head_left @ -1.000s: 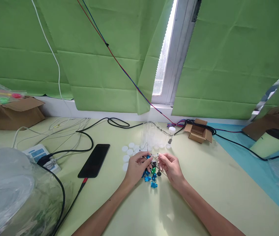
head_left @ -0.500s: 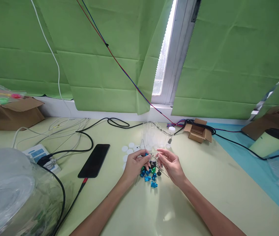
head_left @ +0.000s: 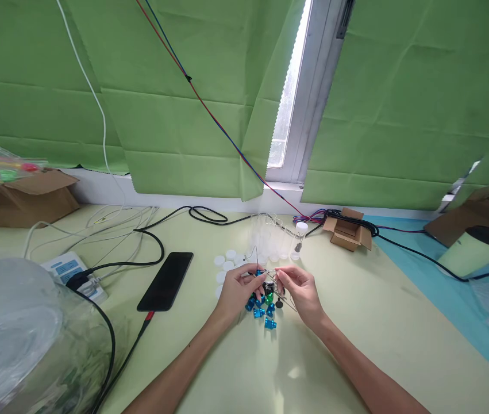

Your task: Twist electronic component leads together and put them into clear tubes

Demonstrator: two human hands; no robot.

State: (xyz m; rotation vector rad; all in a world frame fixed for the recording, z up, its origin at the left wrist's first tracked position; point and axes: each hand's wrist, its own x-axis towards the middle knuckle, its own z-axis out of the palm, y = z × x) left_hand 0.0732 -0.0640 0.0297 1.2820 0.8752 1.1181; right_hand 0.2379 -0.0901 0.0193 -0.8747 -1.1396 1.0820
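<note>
My left hand point(head_left: 241, 288) is closed, thumb against fingers, on a small blue metal part point(head_left: 258, 273) with a thin bent wire rising from it. My right hand point(head_left: 297, 287) pinches a thin metal wire point(head_left: 273, 272) just to the right; its far end is hard to make out. Below and between both hands lies a small pile of blue metal fittings point(head_left: 270, 324), with a green fitting point(head_left: 269, 298) and a black knob point(head_left: 279, 303) among them. More thin rods show under my right fingers, partly hidden.
White round caps point(head_left: 219, 260) and clear tubes point(head_left: 261, 236) stand beyond my hands. A phone point(head_left: 165, 282) lies left, beside a power strip point(head_left: 74, 273) and cables. Small cardboard box point(head_left: 347, 233) sits at the back right; a green tumbler point(head_left: 470, 251) lies farther right.
The bent wire above my left hand has turned and shifted slightly right. My right fingers have closed in a little on the wire; both hands stay in nearly the same place.
</note>
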